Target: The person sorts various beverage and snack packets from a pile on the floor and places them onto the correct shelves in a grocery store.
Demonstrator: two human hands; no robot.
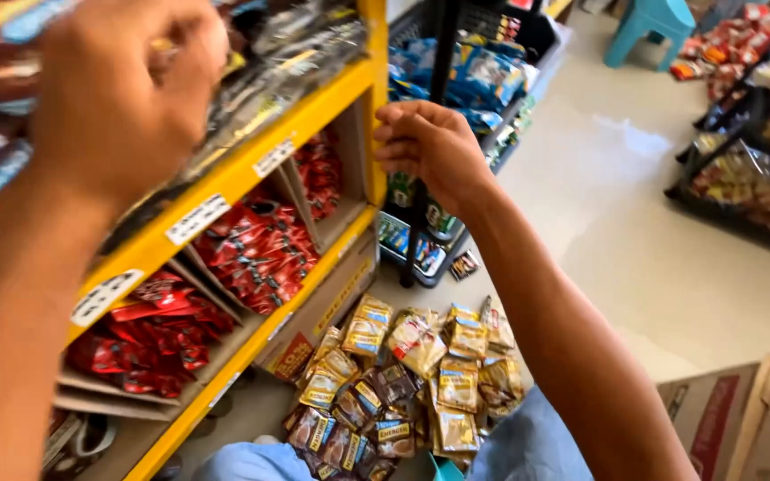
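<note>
1. The left hand (122, 93) is raised close to the camera, in front of the upper tier of the yellow metal shelf (314, 107). It is blurred and seen from the back, so I cannot tell whether its fingers are clenched on a packet or empty.
2. The right hand (430, 142) is lifted at the shelf's outer corner, fingers curled inward as if pinching something small. Nothing can be made out between them, so what they grasp, if anything, stays unclear.
3. The dark glossy packets on the upper tier (296, 49) lie packed along it, just beside the left hand.
4. Below, cardboard trays of shiny red sachets (256, 249) look well filled, as does the lower tray of red sachets (153, 343).
5. On the floor, between the person's knees, lies a loose heap of gold and brown foil sachets (403, 383), well apart from both hands. Judging by it, a good share of stock is not yet shelved.
6. Further off stand a black wire rack with blue bags (483, 76) and a brown cardboard box (733, 419).
</note>
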